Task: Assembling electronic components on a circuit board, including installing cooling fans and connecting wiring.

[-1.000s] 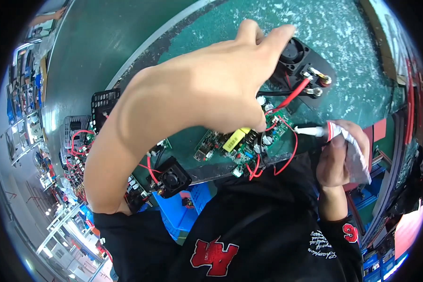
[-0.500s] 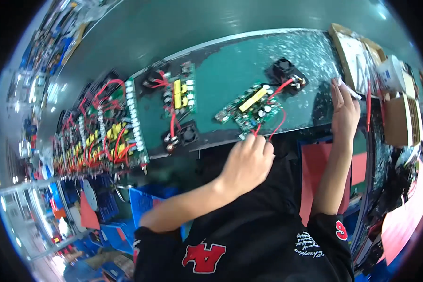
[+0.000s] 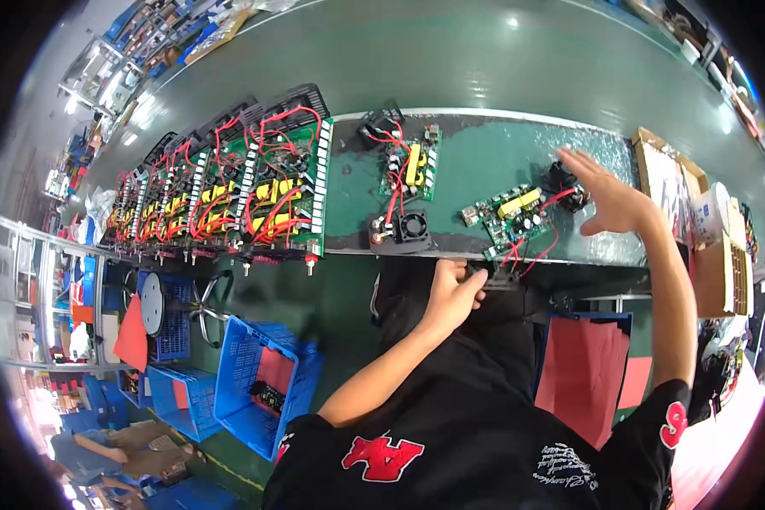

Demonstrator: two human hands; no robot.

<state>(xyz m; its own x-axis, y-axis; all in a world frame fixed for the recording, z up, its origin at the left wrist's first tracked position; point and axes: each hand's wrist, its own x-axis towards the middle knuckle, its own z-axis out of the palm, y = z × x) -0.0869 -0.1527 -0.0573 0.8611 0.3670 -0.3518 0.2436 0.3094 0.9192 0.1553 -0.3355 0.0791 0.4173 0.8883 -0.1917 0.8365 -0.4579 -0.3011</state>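
Observation:
A green circuit board (image 3: 517,223) with a yellow-wrapped transformer lies near the table's front edge. Red wires join it to a black fan panel (image 3: 567,189) behind it on the right. At the front edge, my left hand (image 3: 456,297) is closed on a black panel (image 3: 503,279), partly hidden by the fingers, and red wires run down toward it. My right hand (image 3: 614,201) hovers beside the fan panel, fingers spread and thumb apart, with nothing in it. A second wired board (image 3: 416,167) lies to the left, its own fan panel (image 3: 404,231) in front of it.
Several upright wired boards (image 3: 268,191) form a row on the left. A cardboard tray (image 3: 654,170) and a divided carton (image 3: 721,276) stand at the right end. Below the table are a blue crate (image 3: 259,374), a wheeled stool (image 3: 155,303) and a bin with red sheets (image 3: 582,361).
My right hand has come away from the white item by the cardboard tray, moved left and opened. My left hand has gone from the red wires to the black panel. The whole view has shifted.

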